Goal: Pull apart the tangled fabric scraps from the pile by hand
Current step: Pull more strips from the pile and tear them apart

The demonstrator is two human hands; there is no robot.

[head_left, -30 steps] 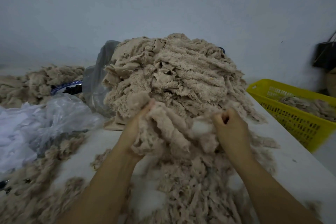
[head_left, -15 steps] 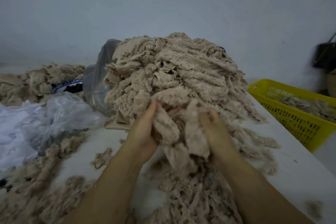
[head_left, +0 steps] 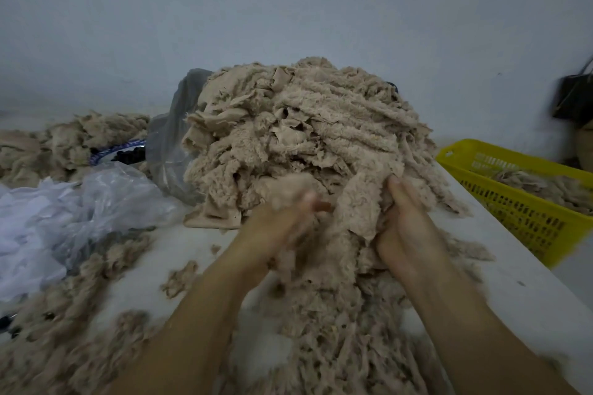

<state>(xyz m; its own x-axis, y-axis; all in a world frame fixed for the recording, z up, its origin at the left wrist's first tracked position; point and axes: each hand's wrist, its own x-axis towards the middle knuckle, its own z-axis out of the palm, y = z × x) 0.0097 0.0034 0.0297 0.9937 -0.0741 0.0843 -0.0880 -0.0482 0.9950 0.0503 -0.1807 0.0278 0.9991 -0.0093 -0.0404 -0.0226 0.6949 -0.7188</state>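
Observation:
A tall pile of beige fleece scraps [head_left: 308, 125] stands on the white table [head_left: 500, 292] in front of me. At the pile's near foot both my hands are dug into a clump of scraps [head_left: 353, 221]. My left hand [head_left: 276, 228] is blurred and grips the clump from the left, thumb on top. My right hand [head_left: 404, 228] holds the clump's right side, fingers reaching up into the pile. Loose pulled scraps [head_left: 333, 324] lie spread between my forearms.
A yellow plastic basket [head_left: 526, 212] with some scraps stands at the table's right edge. Crumpled clear plastic bags [head_left: 96, 202] lie at left, a grey bag [head_left: 173, 144] behind the pile. More scraps [head_left: 64, 144] sit far left and at front left. A wall rises behind.
Both hands have moved forward and up into the foot of the pile. The right hand shifted right, so the hands are wider apart on a new clump.

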